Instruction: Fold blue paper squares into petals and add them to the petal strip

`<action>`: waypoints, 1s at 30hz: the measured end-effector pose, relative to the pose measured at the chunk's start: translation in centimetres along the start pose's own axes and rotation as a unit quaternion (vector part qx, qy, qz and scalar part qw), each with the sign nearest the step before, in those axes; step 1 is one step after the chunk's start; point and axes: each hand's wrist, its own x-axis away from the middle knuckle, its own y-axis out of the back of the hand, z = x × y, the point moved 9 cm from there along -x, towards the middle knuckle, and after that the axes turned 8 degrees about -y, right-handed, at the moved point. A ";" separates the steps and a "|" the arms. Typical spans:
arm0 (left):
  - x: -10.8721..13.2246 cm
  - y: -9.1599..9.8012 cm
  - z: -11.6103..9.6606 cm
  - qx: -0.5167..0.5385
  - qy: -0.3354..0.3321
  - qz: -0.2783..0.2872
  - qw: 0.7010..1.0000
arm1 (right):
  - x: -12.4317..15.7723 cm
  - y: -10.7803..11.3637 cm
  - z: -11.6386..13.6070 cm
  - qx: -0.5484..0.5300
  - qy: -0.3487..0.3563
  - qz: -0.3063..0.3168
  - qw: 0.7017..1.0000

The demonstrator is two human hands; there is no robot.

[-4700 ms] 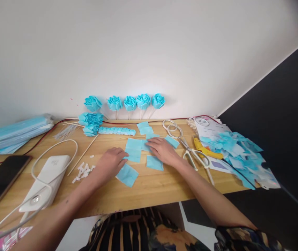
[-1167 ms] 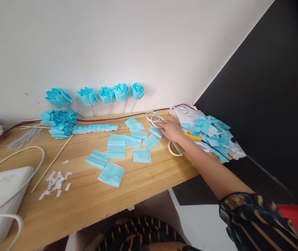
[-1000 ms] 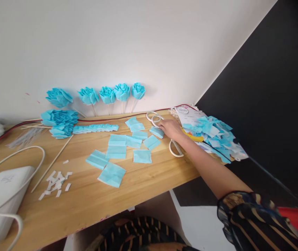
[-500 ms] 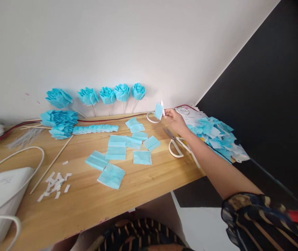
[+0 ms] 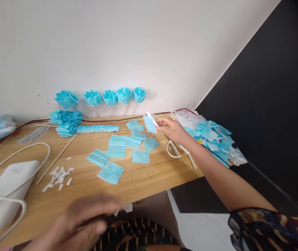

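Observation:
My right hand (image 5: 172,129) is closed on a light blue fabric piece (image 5: 149,124) with a white strip along its edge, held above the back of the table. Under that wrist lie scissors (image 5: 173,150) with white handles, their blades partly hidden. Several flat blue fabric pieces (image 5: 116,146) are spread on the wood to the left of this hand. My left hand (image 5: 86,216), blurred by motion, is over the front edge of the table with thumb and fingers apart and nothing visible in it. Small white strips (image 5: 58,177) lie beyond it.
Several blue fabric flowers (image 5: 109,98) on sticks lean against the wall, beside a row of overlapped blue pieces (image 5: 98,128). A white power bank (image 5: 13,195) with a cable takes up the left. Blue scraps (image 5: 214,139) are heaped at the right.
My left hand has come into view at the bottom. My right hand has moved slightly left and lower with the blue fabric piece. The view has shifted a little.

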 end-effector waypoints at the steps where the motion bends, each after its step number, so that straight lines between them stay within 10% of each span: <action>1: -2.2 0.4 -0.6 0.027 0.015 -0.019 0.999 | 0.8 -0.2 1.2 0.010 0.005 0.006 1.000; 6: -12.6 1.4 -2.8 0.239 0.003 -0.158 0.958 | 4.2 -1.5 5.3 0.041 0.034 0.039 0.998; 9: -15.9 -0.5 -3.6 0.349 -0.040 -0.111 0.930 | 5.3 -1.6 6.0 0.070 0.055 0.032 0.996; 14: -16.2 -0.9 -0.9 0.350 0.021 -0.122 0.928 | 5.7 -0.5 4.3 0.118 0.037 -0.006 0.992; 18: -15.1 0.3 0.6 0.164 0.036 -0.071 0.983 | 5.9 0.4 2.7 0.121 -0.007 -0.024 0.992; 24: -13.5 5.6 -5.3 -0.109 -0.139 -0.248 0.953 | 6.4 -1.9 4.4 0.123 0.047 0.047 0.990; 30: -14.6 3.0 -7.2 -0.067 -0.179 -0.155 0.969 | 6.6 -3.9 6.8 0.180 0.133 0.090 0.971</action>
